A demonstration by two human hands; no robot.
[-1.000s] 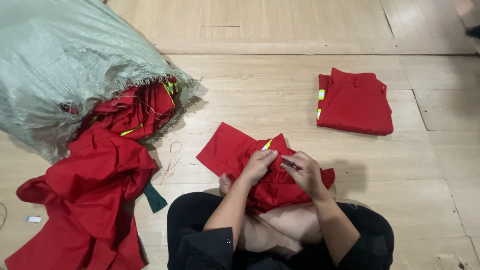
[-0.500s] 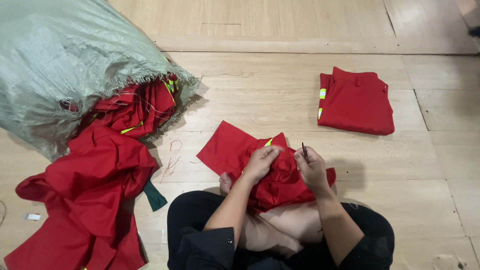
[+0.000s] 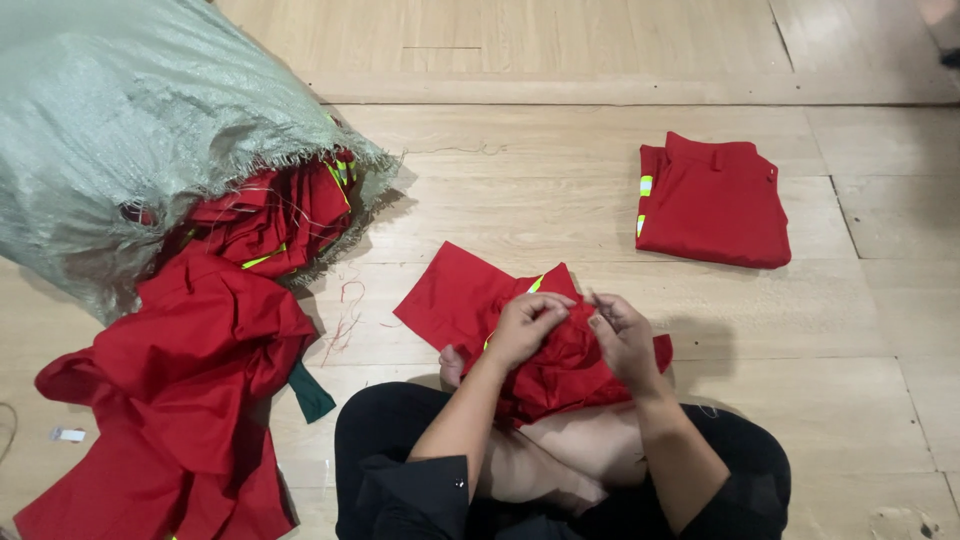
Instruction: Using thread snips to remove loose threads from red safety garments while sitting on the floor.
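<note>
1. we are sitting cross-legged on the wooden floor (image 3: 560,200), looking down at a red garment (image 3: 470,305) bunched over our lap and spread out onto the boards ahead of us.
2. our left hand (image 3: 525,325) is curled into the cloth near its middle, fingers pinched on a fold; our right hand (image 3: 622,335) sits just beside it, fingertips drawn together on the same cloth. whether something small is held between them we cannot tell.
3. done so far, by the look of it: one folded red garment (image 3: 712,200) with yellow-green reflective strips lies flat and neat, well apart to our right.
4. left to handle, as we judge it: a loose heap of red clothing (image 3: 190,390) sprawls to our left, and more of it spills out of the frayed mouth of a big grey-green woven sack (image 3: 130,130).
5. so we judge the work barely begun: one piece finished, one in hand, many waiting.
</note>
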